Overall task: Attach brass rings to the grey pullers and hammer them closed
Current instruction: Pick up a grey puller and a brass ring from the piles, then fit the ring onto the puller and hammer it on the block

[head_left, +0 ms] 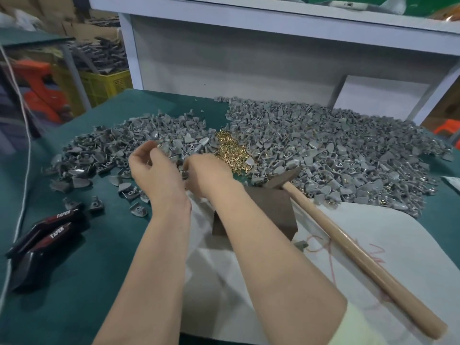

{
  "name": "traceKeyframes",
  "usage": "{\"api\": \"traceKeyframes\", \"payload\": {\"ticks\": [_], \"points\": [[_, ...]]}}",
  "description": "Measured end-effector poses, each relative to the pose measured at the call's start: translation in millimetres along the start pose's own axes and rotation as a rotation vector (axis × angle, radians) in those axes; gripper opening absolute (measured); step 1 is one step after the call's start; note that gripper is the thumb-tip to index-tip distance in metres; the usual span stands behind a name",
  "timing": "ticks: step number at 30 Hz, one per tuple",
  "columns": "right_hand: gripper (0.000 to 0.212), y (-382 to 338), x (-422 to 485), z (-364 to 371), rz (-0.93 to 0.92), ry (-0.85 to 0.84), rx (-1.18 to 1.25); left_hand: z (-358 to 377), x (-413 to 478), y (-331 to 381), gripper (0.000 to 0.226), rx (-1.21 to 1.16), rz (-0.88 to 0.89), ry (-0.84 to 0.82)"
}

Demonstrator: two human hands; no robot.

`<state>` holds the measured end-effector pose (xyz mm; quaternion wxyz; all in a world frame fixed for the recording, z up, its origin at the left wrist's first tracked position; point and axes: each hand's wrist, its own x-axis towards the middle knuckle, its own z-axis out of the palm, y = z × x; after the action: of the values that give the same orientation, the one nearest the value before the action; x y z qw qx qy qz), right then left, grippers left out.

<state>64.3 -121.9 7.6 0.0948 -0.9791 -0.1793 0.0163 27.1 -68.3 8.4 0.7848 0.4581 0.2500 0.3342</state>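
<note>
Grey pullers lie in two heaps on the green table, a left heap [139, 143] and a larger right heap [336, 150]. Between them sits a small pile of brass rings [230, 154]. My left hand [154, 170] and my right hand [207, 176] meet just in front of the rings. The right hand's curled fingers pinch a small grey puller [185, 174] between the two hands. My left hand's fingers are curled, and I cannot see what they hold. The hammer [348, 235] lies untouched, its head on a brown block [271, 207].
White cloth [398, 245] covers the near right of the table under the block and hammer. Two black TAPER packets [49, 235] lie at the near left, with loose pullers [95, 204] beside them. A white shelf unit [224, 53] stands behind the heaps.
</note>
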Motion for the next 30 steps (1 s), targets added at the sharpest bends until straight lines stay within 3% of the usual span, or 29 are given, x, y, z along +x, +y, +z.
{"api": "traceKeyframes", "payload": {"ticks": [11,12,15,19,22,26,28,30], "points": [[0.015,-2,5,4,0.022,0.075,0.163,-1,0,-4,0.021,0.006,0.033,-0.016],[0.021,3,5,-1,0.033,0.109,0.202,-1,0,-5,0.02,0.031,0.047,-0.043],[0.037,29,-9,-28,0.032,0.206,0.426,1,-2,-8,0.023,0.194,0.085,-0.277],[0.032,64,-49,-61,-0.048,0.168,0.692,6,-18,-11,0.021,0.392,0.107,-0.727],[0.028,77,-64,-60,-0.085,0.107,0.826,9,-23,-12,0.019,0.393,0.058,-0.799],[0.014,82,-57,-50,-0.05,0.135,1.125,8,-18,-12,0.018,0.165,-0.14,-0.713],[0.011,83,-41,-39,0.1,0.227,0.873,7,-14,-12,0.018,0.122,-0.154,-0.615],[0.013,82,-23,-24,0.228,0.201,0.381,6,-11,-13,0.017,0.142,-0.129,-0.561]]}}
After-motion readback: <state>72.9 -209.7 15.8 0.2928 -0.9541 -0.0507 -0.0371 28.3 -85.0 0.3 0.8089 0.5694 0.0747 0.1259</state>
